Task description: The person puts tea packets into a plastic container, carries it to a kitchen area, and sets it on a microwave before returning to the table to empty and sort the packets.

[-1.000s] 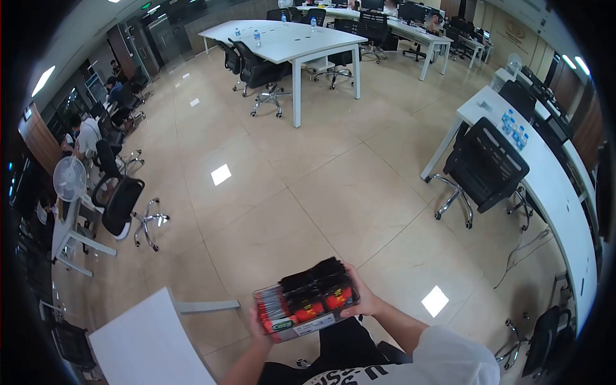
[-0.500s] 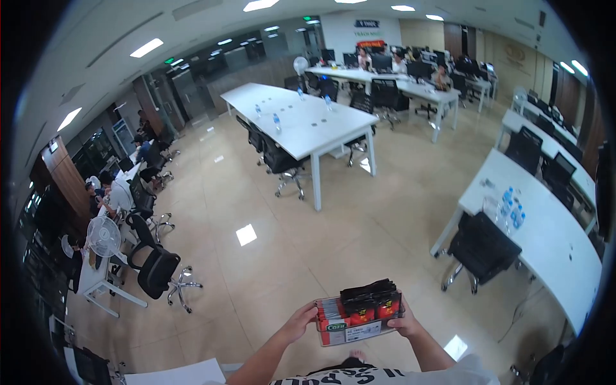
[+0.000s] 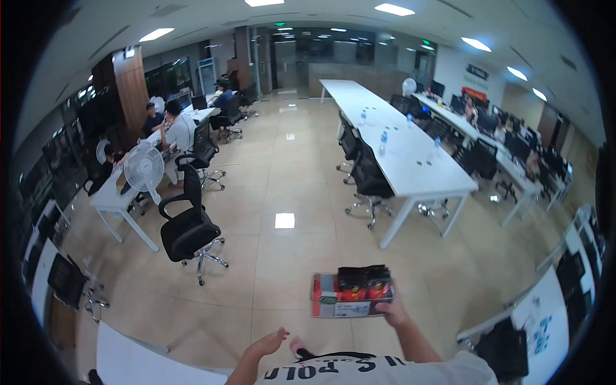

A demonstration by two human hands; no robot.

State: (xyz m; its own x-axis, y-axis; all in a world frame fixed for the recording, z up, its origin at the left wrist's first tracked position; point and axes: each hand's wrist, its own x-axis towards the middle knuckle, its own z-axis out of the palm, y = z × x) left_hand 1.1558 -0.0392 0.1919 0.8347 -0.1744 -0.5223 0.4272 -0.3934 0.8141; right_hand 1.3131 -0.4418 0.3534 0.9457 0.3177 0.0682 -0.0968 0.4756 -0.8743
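A small open box point(image 3: 352, 310) with a green and white label is held out in front of my body. Black and red sachets point(image 3: 364, 282) stand upright in it, and thinner red-and-grey packets fill its left end. My right hand point(image 3: 396, 312) grips the box at its right end, with the thumb on the front face. Lower and to the left, apart from the box, my left hand point(image 3: 269, 342) is empty with its fingers loosely extended.
A long white table point(image 3: 410, 151) with bottles and office chairs stands ahead to the right. Left of the walkway are a black swivel chair point(image 3: 188, 228), a white fan point(image 3: 144, 168) and seated people. A white tabletop point(image 3: 138, 356) lies near my left side.
My left hand has let go of the box and dropped down and left; the right hand alone now holds it. My view has turned left, toward the walkway.
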